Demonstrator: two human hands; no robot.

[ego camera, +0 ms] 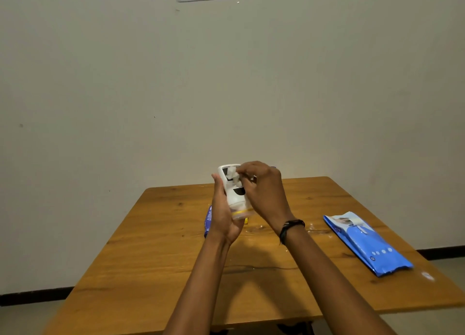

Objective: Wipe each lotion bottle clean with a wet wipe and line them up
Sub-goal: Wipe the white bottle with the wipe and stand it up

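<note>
Plain grey wall behind a brown wooden table. Task looks mid-way at best: no wiped bottles lined up in view. Left hand wraps the white plastic lotion bottle with dark label patches and clear cap end down, held above the table. Right hand pinches a small crumpled white wet wipe against its upper face. Blue wipe pack lies well right; another blue item is mostly hidden behind the left hand.

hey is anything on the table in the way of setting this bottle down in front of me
Nothing visible blocks it. The left hand holds the bottle above the table while the right hand wipes it. The blue wipes pack lies off to the right; a blue item is mostly hidden behind the left hand.
</note>
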